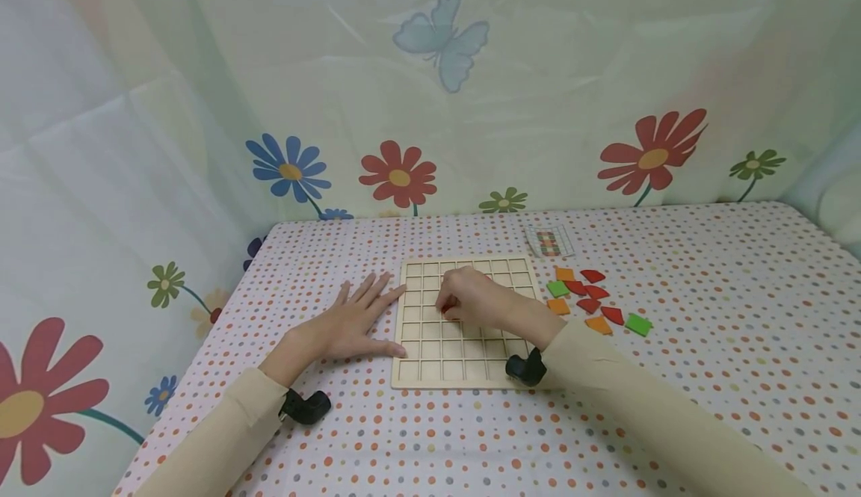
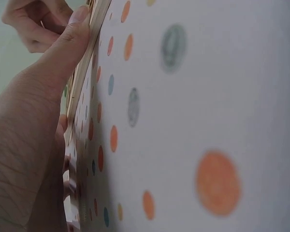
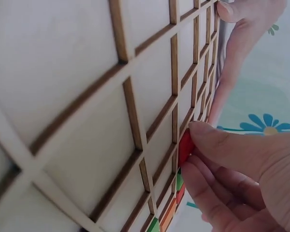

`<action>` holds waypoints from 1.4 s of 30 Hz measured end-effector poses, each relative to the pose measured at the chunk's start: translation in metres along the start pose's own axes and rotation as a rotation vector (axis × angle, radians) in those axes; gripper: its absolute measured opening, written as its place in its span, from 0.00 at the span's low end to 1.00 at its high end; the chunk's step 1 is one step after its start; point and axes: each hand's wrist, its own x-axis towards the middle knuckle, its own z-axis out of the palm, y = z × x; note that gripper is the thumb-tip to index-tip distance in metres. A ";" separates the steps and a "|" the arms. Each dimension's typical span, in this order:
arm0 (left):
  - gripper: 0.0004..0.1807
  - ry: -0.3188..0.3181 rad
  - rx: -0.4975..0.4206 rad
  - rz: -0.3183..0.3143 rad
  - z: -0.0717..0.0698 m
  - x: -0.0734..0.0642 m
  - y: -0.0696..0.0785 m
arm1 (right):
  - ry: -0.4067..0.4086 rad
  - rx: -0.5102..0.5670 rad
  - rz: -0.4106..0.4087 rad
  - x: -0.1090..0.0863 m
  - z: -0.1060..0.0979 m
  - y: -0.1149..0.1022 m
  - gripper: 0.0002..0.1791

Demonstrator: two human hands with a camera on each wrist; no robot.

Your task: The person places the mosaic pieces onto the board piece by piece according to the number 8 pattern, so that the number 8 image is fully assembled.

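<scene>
A wooden grid board (image 1: 452, 370) lies flat on the table. My left hand (image 1: 350, 325) is spread along its left side, and the thumb and fingers touch the edge. Over the middle of the board, my right hand (image 1: 480, 299) pinches a red piece (image 3: 184, 146) between thumb and fingers. That piece is at a cell of the grid in the right wrist view. Beyond it, a green piece (image 3: 153, 225) and an orange piece (image 3: 168, 212) sit in cells. My right hand hides most of them in the head view.
Right of the board lie loose pieces: several red quarter-round ones (image 1: 612, 315), orange ones (image 1: 599, 325) and green ones (image 1: 638, 324). A small printed card (image 1: 549, 241) with a coloured grid pattern lies behind them. The dotted tablecloth (image 1: 430, 445) covers the table.
</scene>
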 end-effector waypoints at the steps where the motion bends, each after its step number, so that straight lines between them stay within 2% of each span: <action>1: 0.59 0.003 0.001 0.002 0.000 0.000 0.000 | 0.005 0.009 0.009 0.000 0.000 0.000 0.06; 6: 0.59 0.004 0.003 0.009 0.001 0.001 0.000 | 0.013 0.043 0.043 -0.001 -0.001 0.000 0.07; 12: 0.59 0.002 -0.006 0.003 0.001 0.000 0.000 | -0.009 0.029 0.113 0.001 0.000 -0.005 0.05; 20: 0.59 0.005 -0.013 0.000 0.003 -0.003 0.000 | 0.054 0.066 0.106 -0.011 0.004 -0.006 0.04; 26: 0.59 0.006 -0.007 0.003 0.001 -0.001 0.002 | 0.103 0.094 0.129 -0.047 -0.014 -0.003 0.04; 33: 0.59 0.010 -0.004 0.016 0.002 -0.001 0.001 | 0.084 0.029 0.220 -0.106 -0.047 0.014 0.06; 38: 0.59 0.008 0.001 0.006 0.000 -0.001 0.001 | 0.093 -0.020 0.276 -0.144 -0.053 0.040 0.08; 42: 0.59 0.007 0.000 -0.006 0.000 -0.001 0.002 | 0.066 -0.045 0.325 -0.163 -0.052 0.055 0.12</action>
